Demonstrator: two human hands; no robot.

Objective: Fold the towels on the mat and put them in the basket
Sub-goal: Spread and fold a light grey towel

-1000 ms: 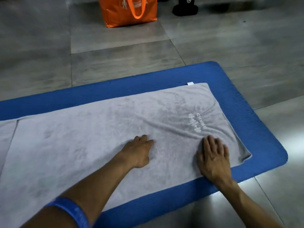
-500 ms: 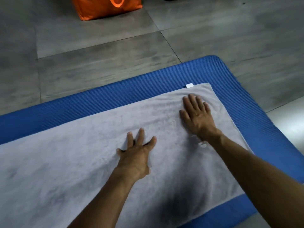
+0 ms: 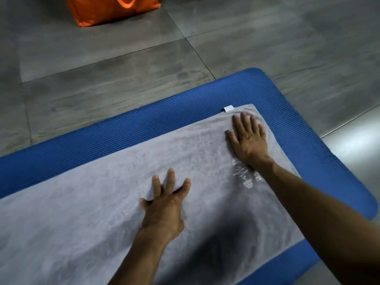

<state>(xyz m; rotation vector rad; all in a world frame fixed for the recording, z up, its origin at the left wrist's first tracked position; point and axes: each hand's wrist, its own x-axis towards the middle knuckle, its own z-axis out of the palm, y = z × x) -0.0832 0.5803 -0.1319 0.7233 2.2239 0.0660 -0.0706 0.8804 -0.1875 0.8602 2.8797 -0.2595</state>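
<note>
1. Risk one: the towel (image 3: 127, 219) may slide or bunch on the mat (image 3: 127, 128) when the fold begins. Both hands lie flat on it and grip nothing, so a push along the cloth could drag it instead of smoothing it.
2. Risk two: the far corner at the upper right of the frame, beside the small white tag (image 3: 228, 108), may not meet the other end evenly. I judge that a crooked pick-up there would give a skewed fold.
3. Risk three: the basket is not visible. Only an orange bag (image 3: 111, 9) stands at the top of the frame, on the grey floor (image 3: 102, 79), so I cannot tell where the towel must go.
4. Left hand (image 3: 164, 206): open, fingers spread, pressing the towel near the centre of the frame.
5. Right hand (image 3: 248, 138): open, fingers straight and together, resting on the towel close to its upper-right corner.
6. Towel: grey, soft, spread flat along the blue ribbed mat, mostly smooth. White lettering (image 3: 244, 175) shows at right of centre, partly under the right wrist. It continues past the left edge of the frame.
</note>
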